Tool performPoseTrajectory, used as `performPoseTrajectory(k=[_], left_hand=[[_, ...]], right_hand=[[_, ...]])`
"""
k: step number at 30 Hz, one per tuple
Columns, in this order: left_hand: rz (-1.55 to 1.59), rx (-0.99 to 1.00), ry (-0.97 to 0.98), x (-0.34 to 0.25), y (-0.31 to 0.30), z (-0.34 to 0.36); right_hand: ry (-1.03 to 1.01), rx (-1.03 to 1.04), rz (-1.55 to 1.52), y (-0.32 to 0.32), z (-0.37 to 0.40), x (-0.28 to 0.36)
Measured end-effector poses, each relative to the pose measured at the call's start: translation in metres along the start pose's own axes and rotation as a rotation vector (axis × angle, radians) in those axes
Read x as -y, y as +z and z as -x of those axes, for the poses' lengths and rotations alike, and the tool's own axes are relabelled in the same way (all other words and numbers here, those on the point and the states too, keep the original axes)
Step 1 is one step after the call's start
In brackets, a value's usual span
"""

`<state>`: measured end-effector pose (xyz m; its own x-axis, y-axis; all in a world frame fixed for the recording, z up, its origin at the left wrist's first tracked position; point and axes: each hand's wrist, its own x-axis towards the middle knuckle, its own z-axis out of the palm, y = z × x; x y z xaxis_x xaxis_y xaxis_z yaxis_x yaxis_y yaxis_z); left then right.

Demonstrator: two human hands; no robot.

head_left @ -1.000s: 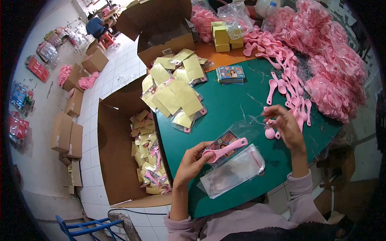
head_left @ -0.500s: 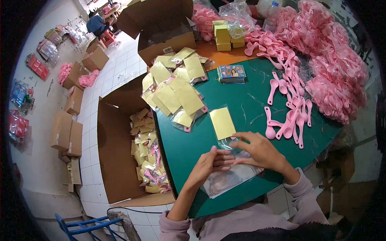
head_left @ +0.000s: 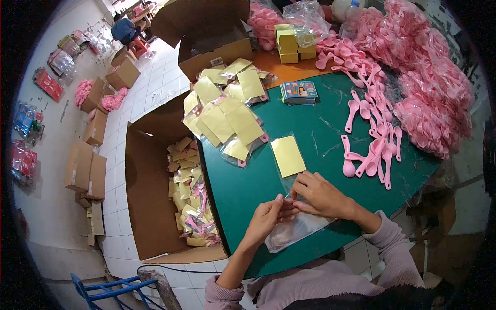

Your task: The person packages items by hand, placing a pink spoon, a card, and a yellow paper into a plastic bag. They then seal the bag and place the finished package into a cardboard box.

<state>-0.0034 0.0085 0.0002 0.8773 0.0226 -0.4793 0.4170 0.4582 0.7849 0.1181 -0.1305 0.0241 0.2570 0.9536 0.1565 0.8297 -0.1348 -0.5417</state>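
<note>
Both my hands meet over a stack of clear plastic bags [head_left: 289,235] near the table's front edge. My left hand [head_left: 271,214] is palm-up with its fingers together at the bags' upper end. Above it, my right hand [head_left: 318,194] is bent in a pinch; what its fingertips hold is too small to make out. Just beyond them lies a clear packet with a yellow card [head_left: 288,156]. Pink spoons [head_left: 372,150] are spread to the right, and a pile of packets with yellow cards [head_left: 225,121] lies to the left.
A cardboard box [head_left: 155,196] with many packets stands against the table's left edge. Printed cards [head_left: 299,92], yellow card stacks [head_left: 287,44] and bagged pink spoons [head_left: 434,103] lie farther back. A person [head_left: 123,30] sits far off at the upper left.
My right hand has closed in, its fingers drawn together from a wider spread, and now meets my left fingertips. The view has shifted slightly.
</note>
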Motion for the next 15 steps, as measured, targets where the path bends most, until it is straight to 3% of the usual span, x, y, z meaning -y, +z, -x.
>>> performPoseTrajectory(k=[6,8,10,12,13,15], left_hand=[[0.121,-0.081,-0.049,-0.004,0.002,-0.005],[-0.136,0.011,0.13,0.005,-0.005,-0.013],[-0.052,-0.084,0.126,-0.002,0.002,-0.011],[0.003,-0.171,0.118,-0.003,0.001,-0.011],[0.003,-0.169,0.113,-0.002,0.002,-0.011],[0.109,-0.157,0.116,0.001,0.005,-0.01]], right_hand=[[-0.119,0.037,0.02,-0.006,-0.001,0.013],[-0.181,0.037,0.0,-0.011,0.0,0.013],[-0.289,0.194,-0.354,-0.023,0.001,0.002],[-0.186,0.273,-0.703,-0.051,0.004,-0.021],[-0.201,0.103,-0.668,-0.062,0.006,-0.047],[0.277,0.002,-0.738,-0.105,0.01,-0.091]])
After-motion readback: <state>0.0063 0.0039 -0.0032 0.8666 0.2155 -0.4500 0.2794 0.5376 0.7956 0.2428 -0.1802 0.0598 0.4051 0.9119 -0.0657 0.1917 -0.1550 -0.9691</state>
